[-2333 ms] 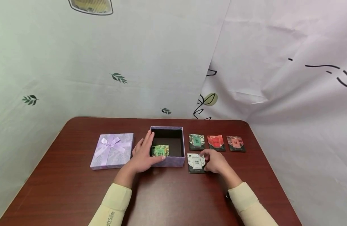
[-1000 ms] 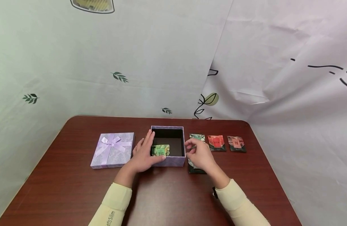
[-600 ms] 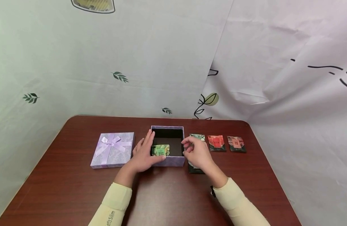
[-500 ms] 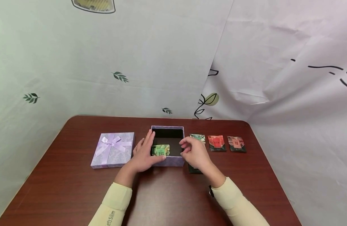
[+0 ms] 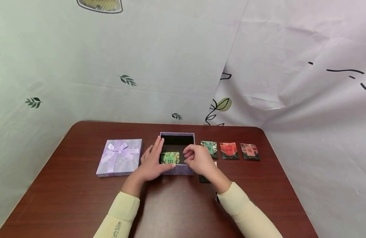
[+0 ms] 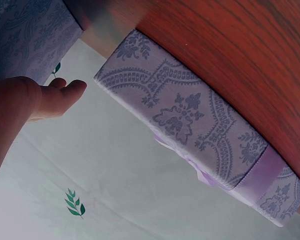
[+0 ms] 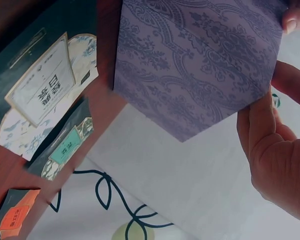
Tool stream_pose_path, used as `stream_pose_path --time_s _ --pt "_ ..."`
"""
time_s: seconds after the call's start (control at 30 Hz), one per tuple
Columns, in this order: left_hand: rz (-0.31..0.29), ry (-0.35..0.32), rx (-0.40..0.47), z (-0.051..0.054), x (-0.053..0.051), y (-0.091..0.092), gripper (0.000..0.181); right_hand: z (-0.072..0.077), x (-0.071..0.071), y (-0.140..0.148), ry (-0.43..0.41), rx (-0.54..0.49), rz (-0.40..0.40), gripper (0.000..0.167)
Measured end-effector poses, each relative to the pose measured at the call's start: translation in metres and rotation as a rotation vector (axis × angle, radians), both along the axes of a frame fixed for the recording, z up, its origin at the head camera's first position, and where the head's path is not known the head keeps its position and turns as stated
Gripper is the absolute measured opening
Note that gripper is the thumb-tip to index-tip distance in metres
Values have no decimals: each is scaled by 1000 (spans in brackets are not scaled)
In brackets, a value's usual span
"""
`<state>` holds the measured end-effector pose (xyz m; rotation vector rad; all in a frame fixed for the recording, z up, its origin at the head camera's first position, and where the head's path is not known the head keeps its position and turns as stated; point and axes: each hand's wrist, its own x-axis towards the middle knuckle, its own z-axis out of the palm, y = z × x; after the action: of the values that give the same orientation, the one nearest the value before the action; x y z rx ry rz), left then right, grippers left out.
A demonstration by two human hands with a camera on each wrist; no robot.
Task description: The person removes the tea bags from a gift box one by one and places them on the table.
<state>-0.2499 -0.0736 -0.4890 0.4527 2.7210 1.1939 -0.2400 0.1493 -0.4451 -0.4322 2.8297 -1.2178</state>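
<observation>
A lidless lavender box [image 5: 180, 170] with a dark inside stands mid-table. One green sachet [image 5: 171, 158] lies inside it, at the front left. My left hand [image 5: 151, 163] rests against the box's left side, fingers extended, its thumb along the front wall. My right hand [image 5: 199, 160] reaches over the box's right wall, fingers bent. In the right wrist view, thumb and fingers of the right hand [image 7: 285, 145] stand apart above the box's patterned wall [image 7: 200, 60], with no object seen between them. A white-and-dark sachet [image 7: 45, 90] lies right of the box, partly hidden by my forearm in the head view.
A lavender lid [image 5: 120, 158] with a ribbon bow lies left of the box. To the right, a teal-labelled sachet [image 5: 209, 149], a red sachet [image 5: 229, 150] and a brown-red sachet [image 5: 250, 151] lie in a row. A pale printed curtain [image 5: 171, 66] hangs behind the table [image 5: 177, 205].
My right hand has moved left from beside the white sachet, across the box's right wall and over the inside. The sachet stayed on the table. My left hand has held its place.
</observation>
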Motion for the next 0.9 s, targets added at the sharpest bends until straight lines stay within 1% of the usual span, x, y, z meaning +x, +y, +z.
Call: stream_pose_path --time_s 0.2,0.43,0.57,0.73,0.83,0.9 --pt "-4 -3 -3 -1 0 0 107 -1 -5 -7 1 89 13 15" --pt "-7 -4 -3 0 0 0 107 -3 -11 -14 -60 99 32 14" --pt "-5 -9 4 1 0 -1 106 -3 -17 -18 -77 152 56 18" --pt "-2 -10 5 2 -1 0 106 -3 -23 -25 -75 251 99 25" --pt "-5 -11 2 3 -1 0 106 -2 -26 -29 -100 294 102 29" --pt "-8 -14 -1 3 0 0 106 -2 -27 -31 -132 320 100 32"
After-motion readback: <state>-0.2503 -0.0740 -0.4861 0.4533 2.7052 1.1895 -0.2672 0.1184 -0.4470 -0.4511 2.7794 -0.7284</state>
